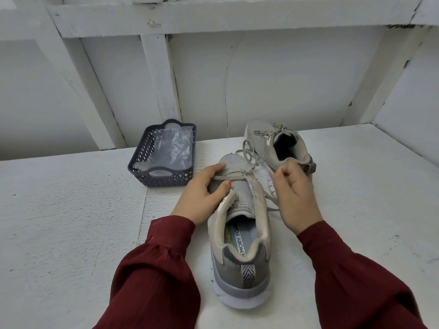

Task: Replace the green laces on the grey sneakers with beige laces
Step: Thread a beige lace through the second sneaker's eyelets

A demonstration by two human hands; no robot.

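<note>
- Threading stage, by the look of it: near sneaker (242,264), lower centre of the frame with heel toward the bottom edge, laced only across the lowest eyelets, the upper ones bare.
- Steadied by the left hand (202,189), just left of the shoe: fingers laid over the mesh forefoot, thumb pressed at the eyelet edge, a close hold on the shoe itself.
- Beige lace (228,178) stretched flat across the top of the shoe just above that thumb, then trailing off to the right.
- Pinched, apparently, in the right hand (295,189), right of centre: fingers curled tight, grip narrow, strand mostly hidden inside them.
- Far sneaker (262,136), upper right of centre, leaning over with white sole toward the near shoe; already laced in beige and knotted. No green lace to be seen anywhere.
- Next, likely: feeding the held end through the next open eyelet and drawing it snug. Calls for a fine fingertip pinch near the tip, and the shoe kept from twisting.
- Materials: open-weave grey mesh, soft padded collar, smooth white moulded sole, herringbone heel tab; flat, limp lace, apt to twist.
- Basket (164,180), left of centre: dark lattice plastic, rectangular, holding a crumpled clear plastic bag (171,148). Rough white-painted table (71,222) beneath; dark red crinkled sleeves (161,269) at the bottom.
</note>
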